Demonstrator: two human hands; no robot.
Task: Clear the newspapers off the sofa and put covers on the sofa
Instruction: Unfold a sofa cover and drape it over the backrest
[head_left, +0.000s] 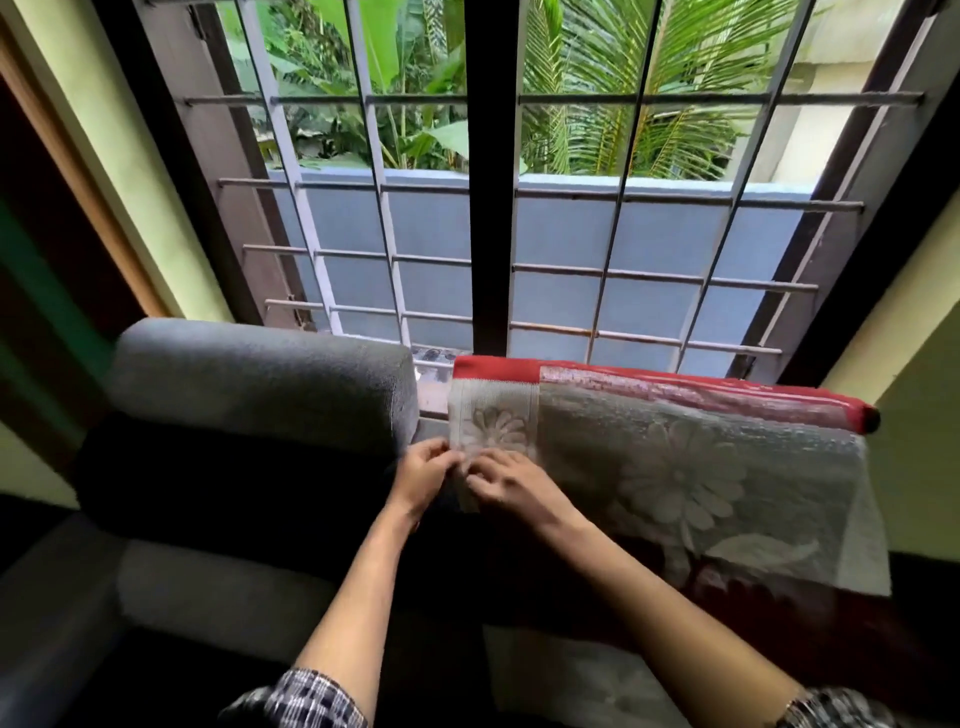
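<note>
A white lace cover (675, 478) with a flower pattern hangs over the right backrest of the sofa, on top of a red cloth (649, 382). My left hand (423, 478) and my right hand (506, 486) meet at the cover's lower left corner and both pinch its edge. The left backrest (260, 379) of the grey and black sofa is bare. No newspapers are in view.
A barred window (493, 208) stands right behind the sofa, with green plants and a blue wall outside. The grey seat cushion (208, 597) lies below left. Another pale lace piece (571, 670) lies on the seat between my arms.
</note>
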